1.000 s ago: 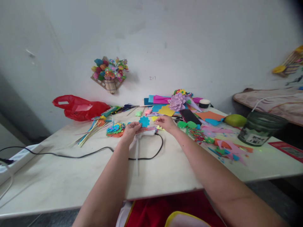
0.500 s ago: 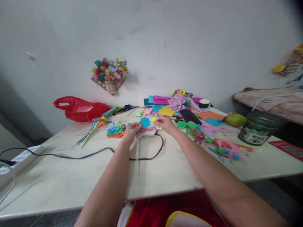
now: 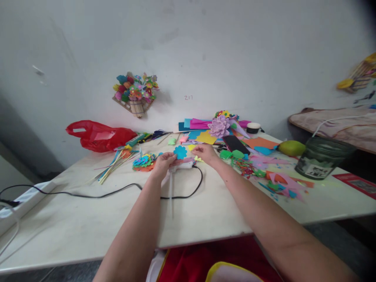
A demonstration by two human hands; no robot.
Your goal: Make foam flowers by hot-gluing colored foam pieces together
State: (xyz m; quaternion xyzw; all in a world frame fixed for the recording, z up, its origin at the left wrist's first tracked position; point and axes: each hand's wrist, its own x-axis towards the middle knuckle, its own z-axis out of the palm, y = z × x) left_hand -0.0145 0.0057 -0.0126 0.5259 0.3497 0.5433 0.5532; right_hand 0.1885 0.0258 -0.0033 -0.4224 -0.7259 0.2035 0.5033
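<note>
My left hand point(image 3: 165, 162) pinches the edge of a blue flower cutout point(image 3: 180, 152) with a scalloped rim, held up above the middle of the table. Just to its right, my right hand point(image 3: 208, 153) has its fingertips pressed together; whatever may be between them is too small to make out. Behind those fingertips shows a bit of yellow sheet point(image 3: 191, 147). Below both hands lies a white glue gun point(image 3: 182, 166), its clear glue stick point(image 3: 172, 196) pointing toward me. A stack of colourful flower cutouts point(image 3: 144, 161) rests left of my left hand.
A black cable point(image 3: 102, 195) runs from the power strip point(image 3: 29, 199) to the glue gun. Thin sticks point(image 3: 113, 168) and a red plastic bag point(image 3: 102, 136) lie left. Toward the right are foam scraps point(image 3: 282, 182), a phone point(image 3: 235, 145), a green fruit point(image 3: 292, 148) and a dark jar point(image 3: 323, 158).
</note>
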